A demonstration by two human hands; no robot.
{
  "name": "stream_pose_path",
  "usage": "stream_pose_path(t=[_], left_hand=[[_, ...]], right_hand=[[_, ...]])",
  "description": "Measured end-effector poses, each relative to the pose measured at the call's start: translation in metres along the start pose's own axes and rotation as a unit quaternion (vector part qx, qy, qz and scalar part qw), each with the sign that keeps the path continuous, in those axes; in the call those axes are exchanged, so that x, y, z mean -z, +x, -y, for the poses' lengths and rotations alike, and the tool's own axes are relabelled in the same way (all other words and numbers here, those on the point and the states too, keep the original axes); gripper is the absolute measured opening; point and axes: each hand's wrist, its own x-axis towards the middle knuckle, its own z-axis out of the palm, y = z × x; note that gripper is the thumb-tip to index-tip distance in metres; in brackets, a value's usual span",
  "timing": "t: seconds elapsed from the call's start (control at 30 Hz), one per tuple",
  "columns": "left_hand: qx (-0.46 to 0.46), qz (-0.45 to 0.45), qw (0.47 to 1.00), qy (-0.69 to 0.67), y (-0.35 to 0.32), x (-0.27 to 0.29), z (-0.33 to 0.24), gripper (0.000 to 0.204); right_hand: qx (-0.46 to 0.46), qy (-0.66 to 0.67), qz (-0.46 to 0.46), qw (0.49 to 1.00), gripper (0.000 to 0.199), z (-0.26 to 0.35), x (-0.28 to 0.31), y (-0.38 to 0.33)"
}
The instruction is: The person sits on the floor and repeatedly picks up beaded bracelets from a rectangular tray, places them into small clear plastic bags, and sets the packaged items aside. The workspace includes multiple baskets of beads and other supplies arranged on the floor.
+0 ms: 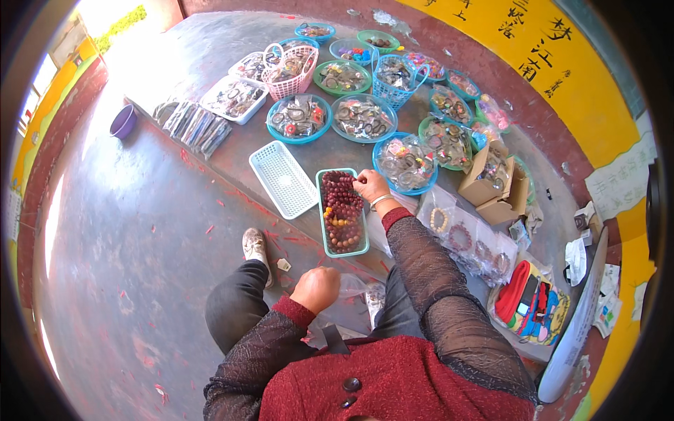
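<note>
Two bare hands were in view, and the right hand (373, 188) was the nearer to the beads: its fingertips were pinched on the dark red bead strings (340, 191) at the far right corner of a pale green tray (322, 217). From that hand, most of the strings lay leftward and back toward the person (393, 382). The tray's long axis ran nearly straight out from the body, and the right forearm (421, 270) came up along its right side without crossing over it. Amber beads (341, 222) lay toward the near half, with brown beads (344, 241) nearer still.

The left hand (317, 289) was curled closed short of the tray's near end, apart from it; clear plastic (352, 285) showed just to its right, but whether the fingers gripped it could not be told.

Farther out, a perforated white tray (286, 181) sat just left of the green one, slanted more, and a blue bowl (411, 192) of wrapped pieces stood just beyond the right hand.
</note>
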Motion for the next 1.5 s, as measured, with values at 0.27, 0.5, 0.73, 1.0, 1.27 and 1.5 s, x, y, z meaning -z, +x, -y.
stream_pose_path(t=[0.27, 0.5, 0.73, 1.0, 1.27, 1.5], left_hand=[[-0.002, -0.045, 0.999, -0.021, 0.001, -0.009, 0.004, 0.018], [0.029, -0.041, 0.995, -0.081, 0.011, -0.025, 0.017, 0.021], [0.115, 0.010, 0.980, -0.159, 0.016, -0.024, 0.015, 0.022], [0.139, 0.014, 0.972, -0.189, 0.017, -0.026, 0.012, 0.023], [0.110, -0.002, 0.982, -0.151, 0.016, -0.024, 0.006, 0.023], [0.090, 0.027, 0.984, -0.153, 0.018, -0.011, -0.009, 0.021]], right_hand=[[-0.118, 0.323, 0.107, 0.933, 0.021, 0.036, 0.065, -0.030], [-0.099, 0.449, 0.173, 0.871, 0.024, 0.063, 0.128, -0.088], [-0.068, 0.448, 0.165, 0.876, 0.025, 0.074, 0.169, -0.168], [0.021, 0.389, 0.262, 0.883, 0.022, 0.088, 0.153, -0.199], [0.053, 0.261, 0.281, 0.922, 0.021, 0.090, 0.135, -0.195], [0.243, 0.121, 0.214, 0.938, 0.021, 0.094, 0.117, -0.197]])
